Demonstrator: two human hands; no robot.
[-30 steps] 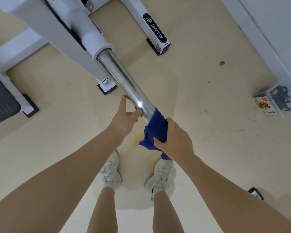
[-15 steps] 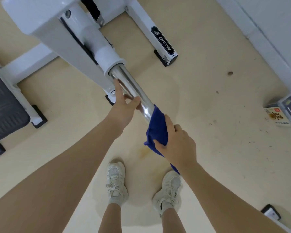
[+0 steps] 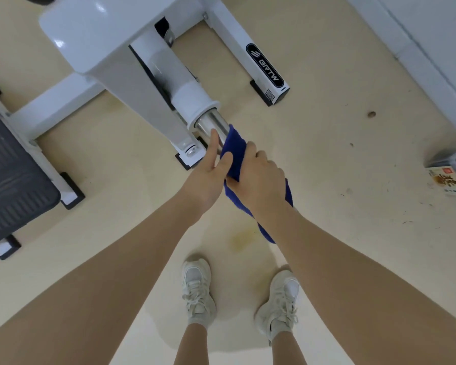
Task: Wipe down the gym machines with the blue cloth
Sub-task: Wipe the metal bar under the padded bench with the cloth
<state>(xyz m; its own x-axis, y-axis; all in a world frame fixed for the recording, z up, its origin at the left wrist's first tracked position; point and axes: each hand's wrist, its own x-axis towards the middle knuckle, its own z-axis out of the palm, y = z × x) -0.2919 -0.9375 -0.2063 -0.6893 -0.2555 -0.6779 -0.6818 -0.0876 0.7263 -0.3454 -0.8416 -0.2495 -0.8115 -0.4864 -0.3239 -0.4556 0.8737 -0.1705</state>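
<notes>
I had the right hand (image 3: 258, 177) fingers curled round the blue cloth (image 3: 234, 154), wrapped on the chrome bar (image 3: 213, 123); bar axis ran up-left beyond the fingers. Left hand (image 3: 208, 169) fingers straight, touching the bar alongside.

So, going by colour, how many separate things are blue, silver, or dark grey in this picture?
Blue: 1, the blue cloth, gripped by the right hand
Silver: 1, the chrome bar, touched by the left hand
Dark grey: 1, the ribbed pad at the left edge
Total: 3
</notes>
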